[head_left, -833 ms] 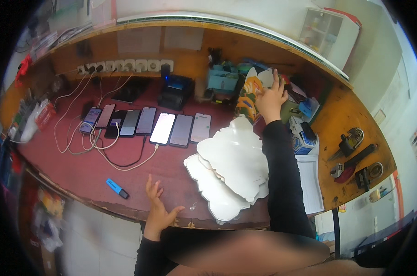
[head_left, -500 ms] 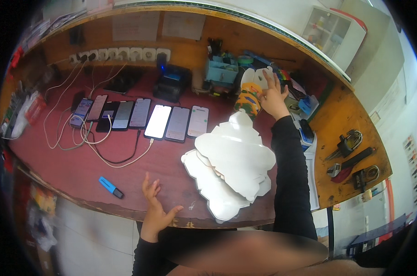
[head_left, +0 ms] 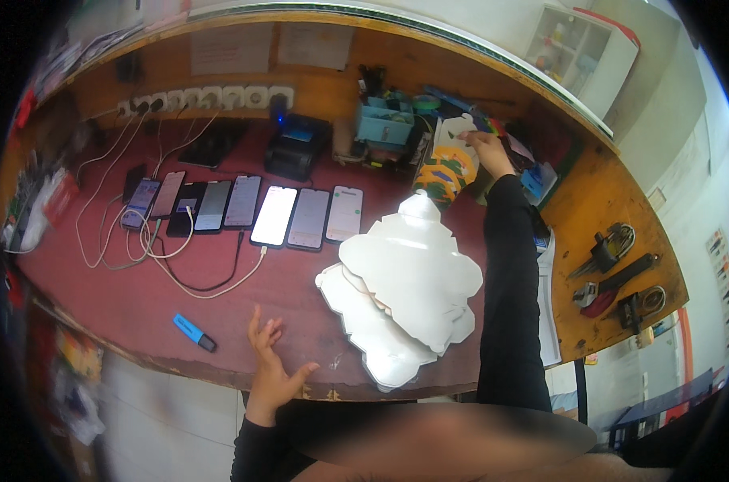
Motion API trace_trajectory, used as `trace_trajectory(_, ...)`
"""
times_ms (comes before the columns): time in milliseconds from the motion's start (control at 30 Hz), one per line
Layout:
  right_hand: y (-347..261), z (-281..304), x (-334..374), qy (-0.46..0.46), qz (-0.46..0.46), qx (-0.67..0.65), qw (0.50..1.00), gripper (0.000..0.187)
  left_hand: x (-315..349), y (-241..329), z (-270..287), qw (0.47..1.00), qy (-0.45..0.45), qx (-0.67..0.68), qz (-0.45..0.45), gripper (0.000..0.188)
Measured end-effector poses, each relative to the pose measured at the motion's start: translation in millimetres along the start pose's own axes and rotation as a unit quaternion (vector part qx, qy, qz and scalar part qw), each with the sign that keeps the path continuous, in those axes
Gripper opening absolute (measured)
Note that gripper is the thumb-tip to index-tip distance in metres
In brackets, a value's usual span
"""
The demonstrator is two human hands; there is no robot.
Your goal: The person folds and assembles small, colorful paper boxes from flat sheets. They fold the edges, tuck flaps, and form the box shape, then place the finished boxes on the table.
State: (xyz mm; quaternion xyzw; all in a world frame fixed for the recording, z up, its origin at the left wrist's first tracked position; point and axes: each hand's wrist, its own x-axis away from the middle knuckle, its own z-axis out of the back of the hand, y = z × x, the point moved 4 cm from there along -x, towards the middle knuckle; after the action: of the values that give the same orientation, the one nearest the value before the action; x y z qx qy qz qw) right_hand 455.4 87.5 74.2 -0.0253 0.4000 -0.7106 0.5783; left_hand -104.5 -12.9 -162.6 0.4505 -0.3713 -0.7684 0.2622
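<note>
We look down on a red-covered table (head_left: 99, 277), broad enough for everything here to lie flat within reach. Along its back wall (head_left: 244, 71) runs a row of white sockets (head_left: 204, 99), placed, we judge, so that the charging leads (head_left: 212, 296) can span the tabletop. Glossy white card sheets (head_left: 413, 269) overlap in a loose pile near the front edge; heaped like this, they seem handily close to us. Just beyond the pile's far tip is a carton (head_left: 445, 171) patterned in orange, green and white, its pale flap (head_left: 453, 127) raised; we cannot tell whether it touches the sheets. Our right hand (head_left: 490, 153) reaches past the pile to that flap, fingers bent at its edge, perhaps to steady it; we cannot tell whether they clamp it. Our left hand (head_left: 274, 376) holds nothing, fingers and thumb apart, by the front edge. Phones (head_left: 274, 217) lie side by side, screens up, probably for reading at a glance. A blue highlighter (head_left: 194, 332) lies left of our left hand, well apart from the sheets.
</note>
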Motion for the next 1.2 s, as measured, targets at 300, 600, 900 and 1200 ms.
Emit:
trace_trajectory(300,2,22,-14,0.056,0.015,-0.006,0.998,0.024,-1,1,1,1.0,-0.004,0.002,0.006,0.108)
trace_trajectory(600,40,-29,-8,0.016,0.006,0.06,0.998,0.027,-2,2,1,1.0,-0.007,0.0,0.009,0.105)
trace_trajectory(900,-43,-35,6,-0.094,0.098,0.168,0.976,0.024,-3,2,1,1.0,-0.019,0.004,0.002,0.107)
trace_trajectory(1200,-36,-68,-19,-0.13,0.049,0.175,0.975,0.018,-4,5,3,1.0,-0.008,-0.015,-0.004,0.106)
